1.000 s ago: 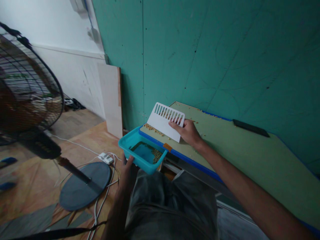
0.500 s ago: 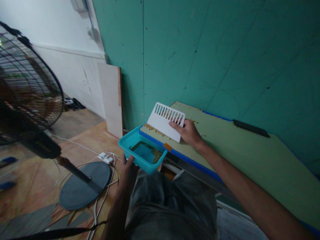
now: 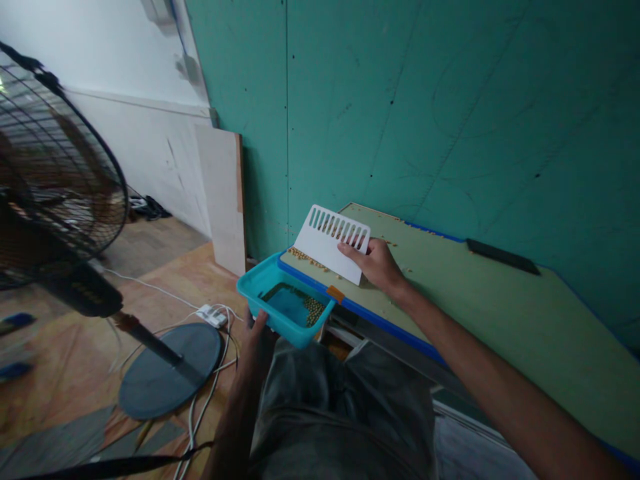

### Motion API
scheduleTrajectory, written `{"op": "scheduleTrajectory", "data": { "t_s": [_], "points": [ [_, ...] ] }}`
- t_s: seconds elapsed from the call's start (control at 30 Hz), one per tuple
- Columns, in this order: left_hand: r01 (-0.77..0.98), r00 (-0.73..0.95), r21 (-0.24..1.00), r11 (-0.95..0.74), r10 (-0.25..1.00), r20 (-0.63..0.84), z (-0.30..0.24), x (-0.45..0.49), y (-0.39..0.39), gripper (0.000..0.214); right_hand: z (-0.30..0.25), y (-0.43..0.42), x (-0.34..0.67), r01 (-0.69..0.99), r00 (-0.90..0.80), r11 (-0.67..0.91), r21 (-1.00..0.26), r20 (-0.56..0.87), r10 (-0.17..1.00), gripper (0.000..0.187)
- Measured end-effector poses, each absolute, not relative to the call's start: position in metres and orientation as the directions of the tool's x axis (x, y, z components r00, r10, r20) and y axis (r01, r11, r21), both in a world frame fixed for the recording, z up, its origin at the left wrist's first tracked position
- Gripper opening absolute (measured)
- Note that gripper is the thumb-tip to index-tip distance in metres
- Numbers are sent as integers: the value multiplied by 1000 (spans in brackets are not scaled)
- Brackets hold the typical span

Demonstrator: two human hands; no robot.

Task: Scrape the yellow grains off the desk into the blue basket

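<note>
My right hand [image 3: 377, 265] grips a white plastic scraper [image 3: 327, 248] with a row of slots along its top, its lower edge down on the green tabletop [image 3: 480, 307]. Small tan beans [image 3: 300, 254] lie along the scraper's near side, close to the table's blue edge. Below that edge, my left hand [image 3: 257, 330] holds a turquoise plastic basin [image 3: 285, 321] by its near side, thumb on the rim and the other fingers mostly hidden beneath. Inside the basin, beans [image 3: 314, 310] are gathered at the right end.
A black pedestal fan [image 3: 60, 200] stands on the left, its round base [image 3: 170, 370] on the floor. White cables and a power strip [image 3: 211, 316] lie beside it. A board [image 3: 223, 200] leans by the green wall [image 3: 400, 120]. A black strip [image 3: 503, 257] rests at the table's back edge.
</note>
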State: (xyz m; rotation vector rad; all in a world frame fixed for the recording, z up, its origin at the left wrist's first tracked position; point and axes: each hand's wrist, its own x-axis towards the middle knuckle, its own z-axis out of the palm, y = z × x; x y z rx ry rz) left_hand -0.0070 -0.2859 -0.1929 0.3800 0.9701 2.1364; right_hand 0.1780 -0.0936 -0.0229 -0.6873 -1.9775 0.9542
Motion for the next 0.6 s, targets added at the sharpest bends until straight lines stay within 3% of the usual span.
{"op": "scheduleTrajectory", "data": {
  "t_s": [0.37, 0.6],
  "points": [
    [-495, -661, 749, -439, 750, 3, -191, -5, -288, 44, -21, -96, 177, 122, -536, 547, -828, 409, 739, 46],
    [-506, -666, 744, -436, 745, -16, -191, -6, -288, 55, -20, -97, 178, 119, -537, 543, -831, 407, 739, 46]
  ]
}}
